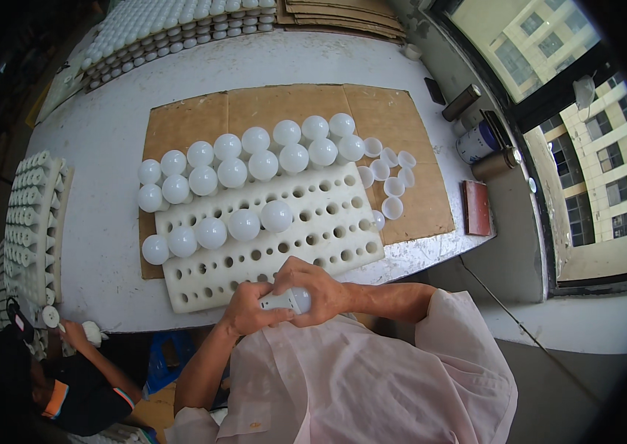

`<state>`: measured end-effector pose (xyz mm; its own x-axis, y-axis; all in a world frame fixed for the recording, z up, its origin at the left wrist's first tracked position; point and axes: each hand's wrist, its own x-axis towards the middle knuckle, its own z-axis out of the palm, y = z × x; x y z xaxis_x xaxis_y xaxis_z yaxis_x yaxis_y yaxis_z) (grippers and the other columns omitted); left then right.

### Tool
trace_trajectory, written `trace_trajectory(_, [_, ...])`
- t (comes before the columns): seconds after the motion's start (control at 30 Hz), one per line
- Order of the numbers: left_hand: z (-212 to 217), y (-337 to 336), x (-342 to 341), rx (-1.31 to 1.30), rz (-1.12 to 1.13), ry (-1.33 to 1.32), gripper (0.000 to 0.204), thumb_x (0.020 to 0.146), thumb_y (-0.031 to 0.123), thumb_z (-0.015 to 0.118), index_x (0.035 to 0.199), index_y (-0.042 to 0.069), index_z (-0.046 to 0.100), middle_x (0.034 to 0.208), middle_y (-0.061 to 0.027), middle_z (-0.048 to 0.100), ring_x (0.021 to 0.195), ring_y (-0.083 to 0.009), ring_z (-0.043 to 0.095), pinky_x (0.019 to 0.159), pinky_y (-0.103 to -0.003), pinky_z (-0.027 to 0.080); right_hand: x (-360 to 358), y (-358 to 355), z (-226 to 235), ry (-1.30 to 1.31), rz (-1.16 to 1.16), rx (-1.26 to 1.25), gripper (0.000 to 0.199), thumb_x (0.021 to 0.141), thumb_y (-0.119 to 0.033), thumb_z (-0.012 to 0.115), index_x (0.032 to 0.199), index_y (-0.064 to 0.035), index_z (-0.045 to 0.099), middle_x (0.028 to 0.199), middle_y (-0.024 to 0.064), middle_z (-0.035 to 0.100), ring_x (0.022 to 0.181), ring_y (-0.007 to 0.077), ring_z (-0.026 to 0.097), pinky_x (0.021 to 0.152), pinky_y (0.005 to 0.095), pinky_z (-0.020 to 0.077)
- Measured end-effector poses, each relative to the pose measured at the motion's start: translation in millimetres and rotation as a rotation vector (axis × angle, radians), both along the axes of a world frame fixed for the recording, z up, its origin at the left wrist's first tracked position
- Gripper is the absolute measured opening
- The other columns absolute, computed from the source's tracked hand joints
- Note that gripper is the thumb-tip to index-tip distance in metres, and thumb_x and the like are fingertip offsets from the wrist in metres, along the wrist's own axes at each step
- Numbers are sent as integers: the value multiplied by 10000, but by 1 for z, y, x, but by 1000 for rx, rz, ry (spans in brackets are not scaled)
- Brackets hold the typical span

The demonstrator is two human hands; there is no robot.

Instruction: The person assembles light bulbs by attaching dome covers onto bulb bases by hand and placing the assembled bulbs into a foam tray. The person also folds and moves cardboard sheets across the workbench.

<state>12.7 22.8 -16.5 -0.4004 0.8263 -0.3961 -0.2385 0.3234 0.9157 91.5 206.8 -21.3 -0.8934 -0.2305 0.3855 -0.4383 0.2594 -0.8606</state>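
A light bulb (278, 301) is held just off the near edge of the table, in front of the person's shirt (372, 370), with its dome turned toward the right. Its white body is gripped narrowly by the left hand (248, 311); the dome end is closed upon by the right hand (313, 294) (the fingertips beneath are partly hidden). Just beyond the hands, a white foam rack (361, 260) with rows of holes is laid at a slant. A row of five bulbs (244, 225) is seated in it, and two fuller rows of bulbs (263, 165) are noted along its far side. To the right, loose translucent covers (393, 186) are scattered on a brown cardboard sheet (424, 200), which is spread on the white table (99, 222). A dark red box (476, 207) is placed near the right edge. At far left, an upright rack of white parts (28, 214) is observed; below it, a small white part is handled by a co-worker's hand (74, 337). Stacked trays of bulbs (180, 22) are found at the far end.
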Motion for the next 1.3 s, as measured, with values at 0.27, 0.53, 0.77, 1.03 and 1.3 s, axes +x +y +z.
trace_trajectory(0.27, [-45,11,2,61,167,-487,350,842,154,633,1074,-97,554,820,-136,648,530,-129,572,422,-211,424,17,13,-22,-307,-280,-37,589,652,-132,766,1133,-53,435,1059,119,516,991,244,537,850,349,441])
trace_trajectory(0.53, [-79,23,15,-28,384,-352,344,870,148,607,1128,-59,515,974,-213,643,654,-178,645,420,-195,421,-37,109,-47,-27,-638,474,619,614,-152,766,1163,-78,488,1173,162,478,1074,346,485,874,425,459])
trace_trajectory(0.77, [-91,-11,18,-108,545,-153,270,873,115,581,1073,-60,534,958,-212,646,652,-177,649,421,-189,429,-46,122,-39,-3,-519,206,571,699,-153,726,1220,-101,498,1208,148,482,1094,341,482,885,409,452])
trace_trajectory(1.03, [-101,-103,9,-87,1326,60,203,886,119,563,1030,-23,554,907,-165,662,613,-153,626,432,-215,417,83,259,-150,-265,-1110,546,666,622,10,657,1249,-39,436,1259,233,413,1174,409,407,990,462,358])
trace_trajectory(1.3, [-133,-217,-75,-343,1486,496,298,810,-33,541,1108,-33,526,1066,-154,629,848,-229,655,585,-259,496,69,250,-188,-327,-1109,203,322,698,9,681,995,-19,561,1203,220,473,1029,380,542,778,399,519])
